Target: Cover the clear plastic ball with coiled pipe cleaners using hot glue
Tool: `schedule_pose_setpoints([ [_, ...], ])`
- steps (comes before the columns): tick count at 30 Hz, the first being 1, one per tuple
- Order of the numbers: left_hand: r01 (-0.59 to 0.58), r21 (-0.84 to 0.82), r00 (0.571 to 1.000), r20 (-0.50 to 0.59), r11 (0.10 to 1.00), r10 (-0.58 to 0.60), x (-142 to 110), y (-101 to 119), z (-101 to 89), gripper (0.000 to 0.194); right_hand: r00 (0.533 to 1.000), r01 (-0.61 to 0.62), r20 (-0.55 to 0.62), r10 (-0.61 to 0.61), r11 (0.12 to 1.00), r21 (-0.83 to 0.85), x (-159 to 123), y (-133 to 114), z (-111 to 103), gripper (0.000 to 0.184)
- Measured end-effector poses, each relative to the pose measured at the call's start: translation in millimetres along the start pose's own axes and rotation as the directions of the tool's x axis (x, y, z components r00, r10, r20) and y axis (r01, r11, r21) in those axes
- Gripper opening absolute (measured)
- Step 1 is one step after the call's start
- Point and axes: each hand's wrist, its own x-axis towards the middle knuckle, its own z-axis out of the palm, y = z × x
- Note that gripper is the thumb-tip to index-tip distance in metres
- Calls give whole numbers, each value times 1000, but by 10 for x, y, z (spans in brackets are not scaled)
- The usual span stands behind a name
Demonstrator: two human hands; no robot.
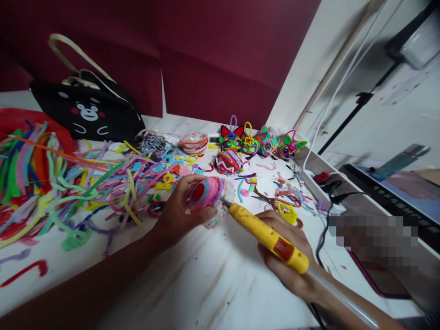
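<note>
The round thing (210,189) is up over the near middle of the white table (192,284), in the left hand (182,208). It has a red spot with pink and purple rings, and its other side is see-through with little bits of color. The left hand curls around it, so fingers hide part of it. The right hand (288,254) grips a yellow glue gun (266,233), and I cannot tell if the tip touches the round thing. That hand hides the trigger, and a clear stick (343,298) pokes out of the back. Just past them sits a ball (229,163) with a zigzag line, and behind it is a see-through bowl (193,148) with colored bands; what is inside is too small to tell. Four little cat-eared heads (231,143) stand in a row. Scissors (264,198) lie partly behind other bits. On the left, a red bag (63,130), cut off by the edge, has fuzzy sticks (30,160) in it, and more spill over the table. The black bag (117,120) hides its insides. Blurry squares cover something by the phone (381,277).
</note>
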Motion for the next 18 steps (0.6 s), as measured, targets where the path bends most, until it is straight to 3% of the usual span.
schedule_pose_setpoints([
  [6, 25, -11, 999, 24, 1000, -25, -11, 10, 9, 55, 999, -20, 34, 20, 1000, 21, -4, 4, 12, 34],
  [12, 4, 61, 996, 94, 998, -9, -20, 18, -16, 56, 998, 48, 30, -48, 999, 1, -38, 40, 15, 19],
  [18, 37, -5, 998, 45, 999, -37, -51, 33, 7, 52, 998, 60, -8, -60, 998, 28, -79, 90, 12, 22],
])
